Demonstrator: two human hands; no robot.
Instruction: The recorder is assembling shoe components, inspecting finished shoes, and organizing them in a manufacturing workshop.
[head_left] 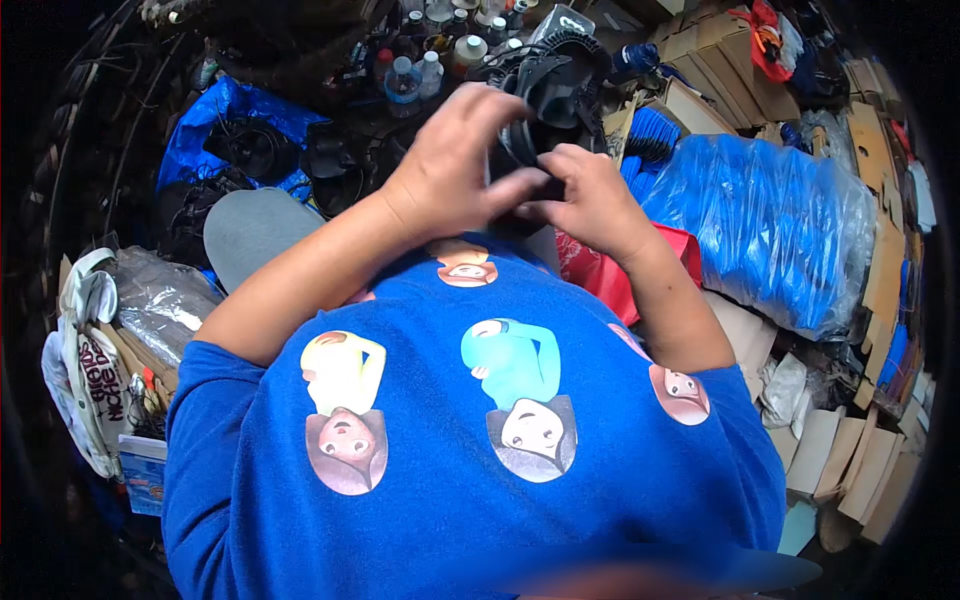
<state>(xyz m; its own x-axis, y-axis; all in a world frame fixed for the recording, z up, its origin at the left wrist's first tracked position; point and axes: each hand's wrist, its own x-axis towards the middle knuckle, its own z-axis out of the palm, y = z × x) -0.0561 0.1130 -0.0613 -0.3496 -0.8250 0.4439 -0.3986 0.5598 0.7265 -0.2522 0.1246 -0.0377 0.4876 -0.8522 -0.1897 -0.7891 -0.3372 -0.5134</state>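
Observation:
In front of my chest, both hands are raised over my lap. My left hand (455, 160) is slightly blurred, its fingers bent and spread well away from the thumb. A black curved piece (518, 145) shows in the gap, and I cannot tell whether the fingers touch it. Facing it, my right hand (595, 205) has thumb and fingers drawn together at a small dark thing whose kind is hidden. Just beyond the hands lies a heap of black parts with a ribbed cord (570, 42).
Several bottles (402, 80) stand at the far side. A blue sheet (195, 130) bearing black coiled material lies left. Clear plastic wraps a large blue bundle (765, 225) at right, beside a red bag (680, 250). Cardboard pieces (845, 460) and a cloth bag (90, 370) flank me.

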